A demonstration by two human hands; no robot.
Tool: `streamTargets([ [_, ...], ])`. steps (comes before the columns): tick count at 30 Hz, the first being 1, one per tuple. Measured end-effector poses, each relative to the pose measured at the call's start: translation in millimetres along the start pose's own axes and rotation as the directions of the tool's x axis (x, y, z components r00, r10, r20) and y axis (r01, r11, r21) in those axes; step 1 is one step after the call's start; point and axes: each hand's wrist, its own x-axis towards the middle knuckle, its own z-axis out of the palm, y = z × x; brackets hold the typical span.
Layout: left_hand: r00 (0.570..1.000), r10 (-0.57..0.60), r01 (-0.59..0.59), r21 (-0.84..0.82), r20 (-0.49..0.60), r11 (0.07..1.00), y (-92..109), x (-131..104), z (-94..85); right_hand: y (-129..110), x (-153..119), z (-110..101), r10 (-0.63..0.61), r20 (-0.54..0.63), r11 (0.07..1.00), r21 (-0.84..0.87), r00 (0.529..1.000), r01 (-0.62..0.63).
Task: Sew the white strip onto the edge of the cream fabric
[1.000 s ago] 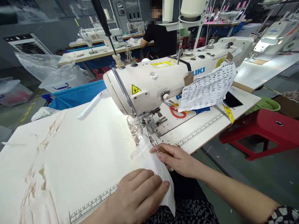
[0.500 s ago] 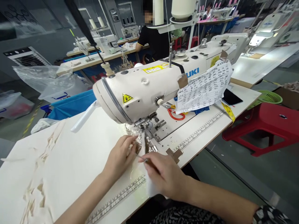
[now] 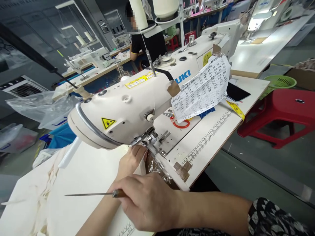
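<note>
The right hand's (image 3: 150,201) grip is closed round the handle of an awl (image 3: 88,194), its spike pointing left across the other forearm. The left hand (image 3: 131,161) reaches under the sewing machine's (image 3: 137,101) head at the table (image 3: 91,178), white fabric (image 3: 140,168) beside it; whether its grip pinches that cannot be told. Farther left, a clear bin (image 3: 17,139) holds something reddish; at right, a green basket's (image 3: 283,81) contents are unclear.

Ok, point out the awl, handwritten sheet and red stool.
Awl (image 3: 95,194): head view, on the metal shaft.
Handwritten sheet (image 3: 202,89): head view, on the written side.
Red stool (image 3: 285,105): head view, on the seat.
</note>
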Motion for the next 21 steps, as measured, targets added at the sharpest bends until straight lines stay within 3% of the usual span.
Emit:
streamTargets([
  [5, 0.986, -0.157, 0.154, -0.048, -0.056, 0.987, -1, -2, 1.9, 7, -22, -14, 0.157, 0.148, 0.981, -0.137, 0.976, -0.137],
  [10, 0.974, -0.223, 0.201, -0.291, -0.045, 0.935, -4, -2, 1.5, 24, -50, -28, 0.364, 0.033, 0.919, -0.177, 0.931, -0.353],
  [15, 0.960, -0.281, 0.259, -0.329, -0.018, 0.908, -5, -1, -0.5, 47, -50, -29, 0.394, -0.173, 0.833, -0.347, 0.903, -0.430],
  [21, 0.951, -0.307, 0.301, -0.333, 0.036, 0.894, -7, 1, -0.7, 60, -35, -27, 0.369, -0.113, 0.796, -0.473, 0.922, -0.377],
])
